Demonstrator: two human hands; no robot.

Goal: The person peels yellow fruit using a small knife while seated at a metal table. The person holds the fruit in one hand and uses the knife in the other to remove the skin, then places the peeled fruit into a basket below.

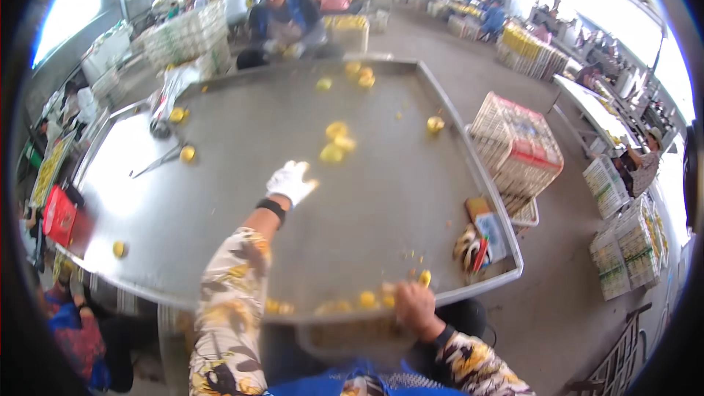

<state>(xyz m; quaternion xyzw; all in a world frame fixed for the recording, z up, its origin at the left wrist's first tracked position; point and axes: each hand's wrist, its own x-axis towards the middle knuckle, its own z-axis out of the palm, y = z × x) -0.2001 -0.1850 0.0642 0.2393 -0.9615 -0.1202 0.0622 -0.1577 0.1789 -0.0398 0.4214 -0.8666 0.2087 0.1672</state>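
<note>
My left hand point(290, 182), in a white glove, reaches over the metal table point(297, 236) with its fingers spread and nothing in them. Just beyond its fingertips lies a small group of yellow and greenish fruit point(334, 151), blurred. My bare right hand point(415, 308) is closed at the near edge, around what looks like a small tool with a yellow end point(424, 278); the rest of it is hidden in the fist. Beside that hand, yellow fruit pieces point(367, 299) line the near rim.
More fruit point(365, 78) lies at the far edge. Tongs point(157, 162) and a plastic bag point(175, 88) are at left, a red box point(59, 215) at the left corner. Gloves point(467, 245) rest at right. Crates point(517, 143) stand beyond the right rim; a person point(287, 22) sits opposite.
</note>
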